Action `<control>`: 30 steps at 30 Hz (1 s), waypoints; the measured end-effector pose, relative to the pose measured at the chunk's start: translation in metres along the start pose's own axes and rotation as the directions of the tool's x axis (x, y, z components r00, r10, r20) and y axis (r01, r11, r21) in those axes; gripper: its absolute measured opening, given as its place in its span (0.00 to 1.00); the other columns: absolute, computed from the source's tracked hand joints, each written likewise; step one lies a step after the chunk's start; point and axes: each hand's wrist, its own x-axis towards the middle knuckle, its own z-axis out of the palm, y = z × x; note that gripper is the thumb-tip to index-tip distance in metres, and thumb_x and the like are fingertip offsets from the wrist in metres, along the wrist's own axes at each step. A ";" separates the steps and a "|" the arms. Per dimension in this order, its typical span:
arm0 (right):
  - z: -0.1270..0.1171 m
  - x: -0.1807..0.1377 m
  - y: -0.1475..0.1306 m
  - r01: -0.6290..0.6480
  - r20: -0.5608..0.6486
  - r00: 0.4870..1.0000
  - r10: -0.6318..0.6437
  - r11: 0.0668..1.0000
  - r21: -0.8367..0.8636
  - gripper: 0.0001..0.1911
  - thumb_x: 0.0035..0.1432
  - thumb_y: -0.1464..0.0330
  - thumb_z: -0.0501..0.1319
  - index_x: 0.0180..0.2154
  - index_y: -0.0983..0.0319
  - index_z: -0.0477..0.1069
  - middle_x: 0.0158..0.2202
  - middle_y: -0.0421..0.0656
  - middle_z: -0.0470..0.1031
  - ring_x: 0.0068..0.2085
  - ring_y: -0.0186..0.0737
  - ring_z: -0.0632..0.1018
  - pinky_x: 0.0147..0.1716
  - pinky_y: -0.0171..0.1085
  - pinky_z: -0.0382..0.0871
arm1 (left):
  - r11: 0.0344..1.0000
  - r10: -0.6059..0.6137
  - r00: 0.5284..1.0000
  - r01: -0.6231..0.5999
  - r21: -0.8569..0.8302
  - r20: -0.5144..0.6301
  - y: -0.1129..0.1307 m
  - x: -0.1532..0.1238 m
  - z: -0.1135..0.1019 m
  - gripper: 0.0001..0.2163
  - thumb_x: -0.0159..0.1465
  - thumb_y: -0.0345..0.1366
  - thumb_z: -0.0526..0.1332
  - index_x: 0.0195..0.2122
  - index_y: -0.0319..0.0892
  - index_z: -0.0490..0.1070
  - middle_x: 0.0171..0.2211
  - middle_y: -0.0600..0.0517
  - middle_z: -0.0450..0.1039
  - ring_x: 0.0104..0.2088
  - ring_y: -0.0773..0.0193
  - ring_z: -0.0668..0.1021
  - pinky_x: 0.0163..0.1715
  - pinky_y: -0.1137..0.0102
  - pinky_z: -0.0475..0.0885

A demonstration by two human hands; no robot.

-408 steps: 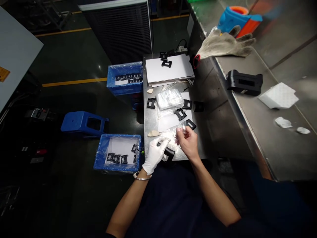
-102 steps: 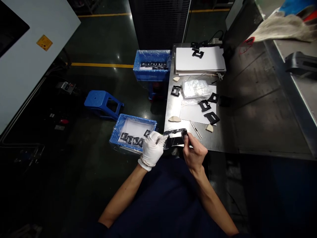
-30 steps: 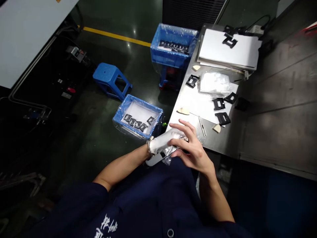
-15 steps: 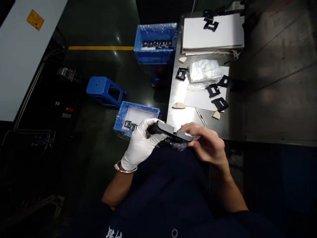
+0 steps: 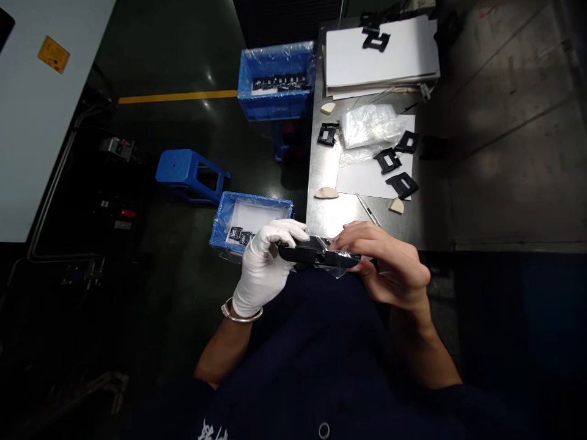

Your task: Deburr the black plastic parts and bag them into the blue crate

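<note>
My fingers and the clear plastic bag hide part of the black moulded part, so its full shape cannot be confirmed. My gloved left hand grips one end; my bare right hand pinches the other, at the steel table's front edge.

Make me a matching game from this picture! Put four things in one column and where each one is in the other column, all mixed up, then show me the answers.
Things:
1. white glove
2. blue plastic stool
3. metal tweezers
4. black plastic part

Places:
A. lying on the steel table
B. standing on the floor
C. held by the left hand and the right hand
D. worn on the left hand

Right pairs: 1-D, 2-B, 3-A, 4-C.
</note>
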 end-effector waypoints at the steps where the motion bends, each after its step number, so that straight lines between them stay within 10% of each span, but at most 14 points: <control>1: 0.000 0.000 0.000 0.010 -0.005 1.000 -0.010 1.000 -0.003 0.11 0.65 0.72 0.60 0.49 0.59 0.74 0.40 0.46 0.80 0.43 0.46 0.81 0.44 0.50 0.79 | 1.000 0.009 1.000 -0.009 -0.005 0.003 0.000 0.000 0.000 0.07 0.63 0.31 0.68 0.34 0.46 0.69 0.36 0.51 0.78 0.44 0.54 0.81 0.49 0.52 0.77; 15: 0.001 0.000 0.002 -0.025 0.032 0.999 0.024 0.999 0.042 0.14 0.64 0.75 0.60 0.50 0.60 0.73 0.42 0.48 0.79 0.45 0.48 0.80 0.45 0.50 0.78 | 0.991 0.117 0.988 -0.123 0.055 0.102 -0.013 0.001 -0.012 0.11 0.61 0.23 0.66 0.37 0.45 0.69 0.42 0.51 0.79 0.52 0.54 0.79 0.56 0.52 0.73; 23: 0.003 -0.029 0.034 -0.360 0.109 0.925 0.364 0.931 -0.058 0.07 0.67 0.68 0.59 0.46 0.60 0.72 0.37 0.44 0.78 0.36 0.38 0.78 0.37 0.37 0.75 | 0.900 -0.387 0.904 0.328 0.286 0.181 -0.045 -0.007 -0.014 0.08 0.60 0.37 0.70 0.40 0.46 0.76 0.36 0.53 0.80 0.36 0.61 0.82 0.38 0.68 0.79; 30: -0.029 -0.083 0.080 -0.694 -0.079 0.720 0.690 0.719 -0.044 0.11 0.68 0.63 0.57 0.44 0.60 0.75 0.38 0.43 0.80 0.38 0.39 0.79 0.41 0.37 0.73 | 0.756 -0.648 0.755 0.623 0.201 0.101 -0.084 -0.003 0.039 0.15 0.57 0.47 0.71 0.37 0.42 0.74 0.31 0.52 0.78 0.34 0.60 0.80 0.36 0.67 0.76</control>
